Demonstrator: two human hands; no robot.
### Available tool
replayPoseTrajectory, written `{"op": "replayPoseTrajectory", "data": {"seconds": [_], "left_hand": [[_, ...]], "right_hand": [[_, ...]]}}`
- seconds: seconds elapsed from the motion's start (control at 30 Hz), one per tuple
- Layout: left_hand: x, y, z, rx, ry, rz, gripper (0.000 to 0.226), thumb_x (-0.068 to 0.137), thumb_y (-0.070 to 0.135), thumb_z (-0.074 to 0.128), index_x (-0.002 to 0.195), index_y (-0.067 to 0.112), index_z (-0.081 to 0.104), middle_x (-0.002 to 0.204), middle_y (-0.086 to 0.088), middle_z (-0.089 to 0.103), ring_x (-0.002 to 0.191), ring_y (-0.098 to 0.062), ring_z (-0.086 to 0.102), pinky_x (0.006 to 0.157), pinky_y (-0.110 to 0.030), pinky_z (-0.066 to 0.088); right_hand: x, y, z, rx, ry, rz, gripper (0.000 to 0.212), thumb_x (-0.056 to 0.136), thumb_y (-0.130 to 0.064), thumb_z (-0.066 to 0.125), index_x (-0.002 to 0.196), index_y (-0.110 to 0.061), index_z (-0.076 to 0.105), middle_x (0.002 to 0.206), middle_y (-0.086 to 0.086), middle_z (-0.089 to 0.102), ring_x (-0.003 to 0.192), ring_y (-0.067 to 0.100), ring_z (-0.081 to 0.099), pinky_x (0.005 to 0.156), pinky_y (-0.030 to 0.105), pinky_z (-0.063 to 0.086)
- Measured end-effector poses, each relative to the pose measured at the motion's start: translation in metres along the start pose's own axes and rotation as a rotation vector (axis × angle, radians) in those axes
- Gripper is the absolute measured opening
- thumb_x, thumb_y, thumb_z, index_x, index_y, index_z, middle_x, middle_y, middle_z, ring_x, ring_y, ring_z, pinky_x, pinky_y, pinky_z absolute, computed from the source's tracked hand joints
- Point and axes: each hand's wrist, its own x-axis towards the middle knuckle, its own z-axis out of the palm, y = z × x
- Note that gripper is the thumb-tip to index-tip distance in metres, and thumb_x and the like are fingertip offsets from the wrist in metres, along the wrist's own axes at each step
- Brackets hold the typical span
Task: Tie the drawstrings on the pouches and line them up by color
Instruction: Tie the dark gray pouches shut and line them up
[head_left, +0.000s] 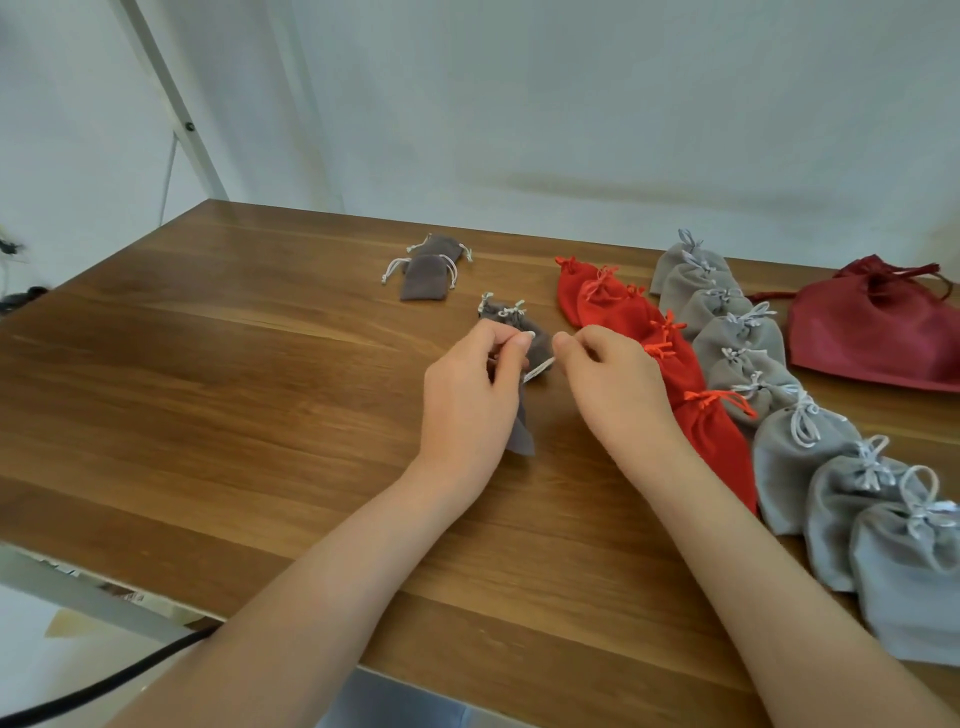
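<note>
Near the middle of the bench (234, 364), a little toward its far edge, the left hand (467, 395) has its fingers (511, 345) curled around the neck of a small taupe pouch (522, 431). The pouch's lower corner hangs toward the wood; I cannot tell whether it touches. The right hand (613, 384) is just beside it, thumb and forefinger closed in a pinch on the pale cord (537, 373), which runs taut between the two hands.

This looks like the cinch-and-knot step. To do it well, I would hold the neck firmly with the left hand and draw the cord straight out sideways. That way the mouth gathers evenly before the loop is thrown. The cord is thin and slick-looking, so a knot snugged close against the fabric should hold better.

The cloth looks soft and velvety, and it drapes limp rather than keeping any shape. Just behind the hands lie tied taupe pouches (511, 319), and two flat untied ones (426, 270) sit nearer the far edge. Toward the right edge run an overlapping row of red pouches (623, 312) and a longer row of light grey pouches (810, 452), each puckered under a small bow. A larger dark red bag (872, 332) lies at the far right corner.
</note>
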Motion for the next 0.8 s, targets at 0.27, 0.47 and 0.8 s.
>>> {"op": "replayPoseTrajectory", "data": {"seconds": [0.27, 0.47, 0.8], "left_hand": [[0.002, -0.005, 0.003, 0.107, 0.057, 0.133, 0.015, 0.091, 0.015, 0.055, 0.089, 0.012, 0.069, 0.082, 0.006, 0.062, 0.081, -0.004, 0.054, 0.074, -0.009, 0.039], [0.002, -0.005, 0.003, 0.104, 0.066, 0.055, 0.019, 0.094, 0.019, 0.050, 0.092, 0.024, 0.068, 0.081, 0.019, 0.053, 0.085, 0.002, 0.050, 0.079, -0.036, 0.036], [0.004, -0.004, 0.001, -0.103, -0.050, -0.037, 0.020, 0.096, 0.010, 0.049, 0.100, 0.012, 0.069, 0.093, 0.000, 0.064, 0.090, -0.010, 0.057, 0.084, -0.033, 0.046]], "right_hand": [[-0.008, -0.007, 0.003, 0.765, -0.254, 0.200, 0.019, 0.095, -0.007, 0.049, 0.084, -0.010, 0.065, 0.070, -0.002, 0.056, 0.068, 0.009, 0.050, 0.058, 0.022, 0.038], [-0.012, -0.008, 0.008, 0.965, -0.238, 0.232, 0.022, 0.092, -0.002, 0.050, 0.088, -0.014, 0.069, 0.069, -0.004, 0.059, 0.068, 0.008, 0.052, 0.060, 0.021, 0.037], [-0.015, -0.007, 0.013, 0.648, -0.054, -0.041, 0.017, 0.088, 0.004, 0.055, 0.093, -0.011, 0.063, 0.080, 0.003, 0.062, 0.073, 0.006, 0.056, 0.064, 0.020, 0.045]]}}
